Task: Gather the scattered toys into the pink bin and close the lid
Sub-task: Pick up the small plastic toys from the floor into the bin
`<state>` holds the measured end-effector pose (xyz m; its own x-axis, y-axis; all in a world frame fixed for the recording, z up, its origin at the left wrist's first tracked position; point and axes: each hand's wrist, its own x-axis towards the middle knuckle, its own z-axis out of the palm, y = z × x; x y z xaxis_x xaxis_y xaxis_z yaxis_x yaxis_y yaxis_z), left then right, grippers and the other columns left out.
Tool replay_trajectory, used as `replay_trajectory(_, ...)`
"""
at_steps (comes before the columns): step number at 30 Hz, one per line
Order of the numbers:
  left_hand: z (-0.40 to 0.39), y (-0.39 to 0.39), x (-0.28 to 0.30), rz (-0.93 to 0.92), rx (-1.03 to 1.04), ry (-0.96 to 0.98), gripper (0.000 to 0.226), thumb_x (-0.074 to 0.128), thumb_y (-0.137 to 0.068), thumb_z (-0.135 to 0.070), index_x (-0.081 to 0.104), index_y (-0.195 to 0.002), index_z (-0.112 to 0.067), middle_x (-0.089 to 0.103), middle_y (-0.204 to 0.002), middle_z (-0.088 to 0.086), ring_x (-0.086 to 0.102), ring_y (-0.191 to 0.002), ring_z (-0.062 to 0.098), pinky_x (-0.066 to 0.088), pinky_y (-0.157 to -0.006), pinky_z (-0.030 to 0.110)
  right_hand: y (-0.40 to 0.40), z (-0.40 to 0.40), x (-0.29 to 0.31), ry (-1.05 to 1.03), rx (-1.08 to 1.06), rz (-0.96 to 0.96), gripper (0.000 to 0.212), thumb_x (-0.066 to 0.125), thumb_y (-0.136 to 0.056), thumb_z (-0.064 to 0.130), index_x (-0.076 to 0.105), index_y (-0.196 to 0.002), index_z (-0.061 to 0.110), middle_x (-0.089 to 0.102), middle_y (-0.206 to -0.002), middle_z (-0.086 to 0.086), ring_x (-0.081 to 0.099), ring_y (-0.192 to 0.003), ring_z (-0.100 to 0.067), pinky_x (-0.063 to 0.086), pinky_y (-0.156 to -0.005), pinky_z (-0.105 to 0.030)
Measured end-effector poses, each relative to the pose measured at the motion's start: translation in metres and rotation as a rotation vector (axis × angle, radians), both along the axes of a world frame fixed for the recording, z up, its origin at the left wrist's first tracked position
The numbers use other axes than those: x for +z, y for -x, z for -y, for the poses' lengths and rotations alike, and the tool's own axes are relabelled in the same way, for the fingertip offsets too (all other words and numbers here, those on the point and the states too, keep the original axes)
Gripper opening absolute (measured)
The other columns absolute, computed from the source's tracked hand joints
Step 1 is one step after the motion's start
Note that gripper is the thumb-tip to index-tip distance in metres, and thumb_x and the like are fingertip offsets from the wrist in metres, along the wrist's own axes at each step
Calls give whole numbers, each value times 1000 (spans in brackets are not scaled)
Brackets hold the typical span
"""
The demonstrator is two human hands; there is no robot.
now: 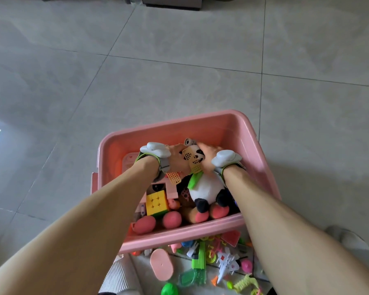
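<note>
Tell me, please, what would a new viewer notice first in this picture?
First, the pink bin on the grey tiled floor, open and crowded with toys. In it the left hand and the right hand hold the head of a panda plush, beside a yellow puzzle cube. More toys, among them a white toy plane, lie on the floor near the person.

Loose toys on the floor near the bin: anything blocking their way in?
No lid is visible over the pink bin; its top is open. The near rim stands between the floor toys and the inside. Both hands, left hand and right hand, are inside on the plush panda, occupying the middle.
</note>
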<state>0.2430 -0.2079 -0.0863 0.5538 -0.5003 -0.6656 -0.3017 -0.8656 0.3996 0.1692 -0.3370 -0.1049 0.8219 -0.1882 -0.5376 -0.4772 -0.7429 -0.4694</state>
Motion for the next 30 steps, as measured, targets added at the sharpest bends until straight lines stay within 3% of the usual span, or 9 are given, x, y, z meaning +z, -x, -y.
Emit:
replay_trajectory(3,1,5,10,78,-38,-58,74,69,-80,-23,35,-146,-23,47,-133,4,53,-113,25,46,-88,28,5,0,5,-7,-38,16,70,61,-83,27,30,-144,39,48,-143,-2,45,-132,-30,38,-108,-36)
replay_trajectory(7,-1,7,21,288,-9,-37,82,55,-51,-46,45,-131,-30,50,-106,1,57,-88,26,56,-72,36,12,0,17,-20,-114,29,61,61,-83,24,40,-141,29,59,-131,-5,55,-122,-30,45,-101,-38)
replay_trajectory(13,-5,19,39,314,3,36,69,66,-58,-40,50,-124,-25,53,-97,-1,57,-82,23,51,-64,32,37,-9,49,-107,-273,56,50,59,-76,43,59,-122,24,65,-120,-5,61,-111,-28,50,-95,-39)
replay_trajectory(16,-12,38,45,312,3,72,53,71,-64,-37,57,-113,-23,56,-86,-4,56,-76,23,45,-59,30,55,-16,67,-76,-248,13,48,57,-74,28,60,-122,21,65,-122,-7,61,-112,-30,51,-96,-41)
replay_trajectory(20,-16,62,46,236,-28,44,75,65,-46,-59,55,-118,-36,65,-105,-6,64,-89,23,55,-72,33,80,-17,86,-75,-292,33,49,52,-81,10,56,-129,21,57,-133,-3,55,-120,-27,46,-101,-36)
replay_trajectory(22,-9,77,48,138,-32,59,84,74,-52,-54,50,-130,-34,60,-115,-6,63,-98,23,51,-73,29,96,-12,94,-63,-310,60,41,51,-86,12,57,-126,19,58,-131,-3,55,-118,-26,46,-100,-33)
replay_trajectory(24,-4,87,50,124,-71,50,91,70,-48,-59,46,-133,-36,59,-110,-7,63,-90,20,55,-71,31,107,-7,97,-34,-323,76,36,50,-88,15,58,-123,21,59,-127,-3,56,-114,-25,46,-98,-34)
replay_trajectory(27,5,106,49,148,-157,56,80,68,-52,-58,48,-125,-33,59,-97,-9,64,-80,17,57,-67,32,123,3,106,-7,-333,57,38,50,-88,11,58,-124,19,58,-129,-4,56,-114,-25,45,-99,-31)
replay_trajectory(30,16,125,44,184,-217,102,79,72,-63,-57,46,-131,-26,61,-112,-3,62,-95,21,54,-82,38,139,11,119,-5,-270,-2,39,47,-93,5,55,-131,10,55,-135,-8,53,-121,-27,40,-97,-26)
